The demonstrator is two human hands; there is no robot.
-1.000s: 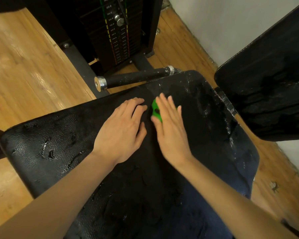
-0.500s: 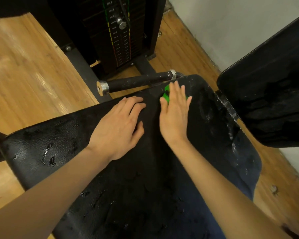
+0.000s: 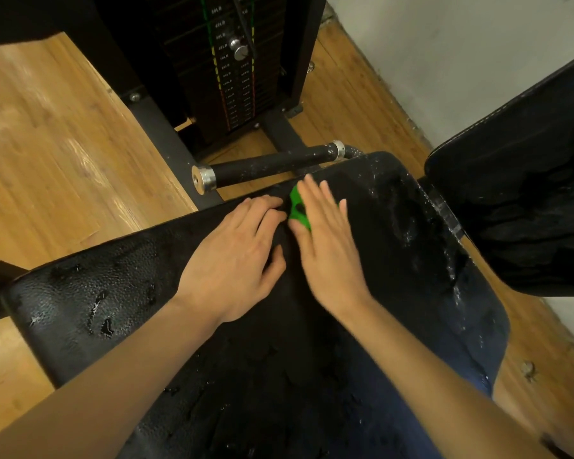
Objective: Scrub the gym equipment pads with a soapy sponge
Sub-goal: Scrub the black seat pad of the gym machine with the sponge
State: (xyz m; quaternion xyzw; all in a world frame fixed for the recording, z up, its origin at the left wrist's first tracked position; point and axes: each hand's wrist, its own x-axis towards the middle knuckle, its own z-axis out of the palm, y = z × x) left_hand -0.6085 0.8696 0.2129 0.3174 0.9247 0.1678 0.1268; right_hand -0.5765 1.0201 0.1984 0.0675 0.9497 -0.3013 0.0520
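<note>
A wet black seat pad (image 3: 395,293) fills the middle of the view, with droplets and suds on it. My right hand (image 3: 328,246) lies flat with straight fingers on a green sponge (image 3: 297,208), pressing it onto the pad near its far edge. Only the sponge's left part shows past the fingers. My left hand (image 3: 236,256) rests palm down on the pad just left of the sponge, fingers relaxed. A second black pad (image 3: 527,193), the backrest, rises at the right and is also wet.
A black handle bar (image 3: 272,165) with chrome ends juts out just beyond the seat's far edge. Behind it stands a weight stack (image 3: 232,67) in a black frame. Wooden floor (image 3: 53,154) lies left; a pale wall (image 3: 444,54) is at the upper right.
My right hand pushed the sponge out toward the pad's far edge, then drew it back a little to the left. My left hand stayed resting in place.
</note>
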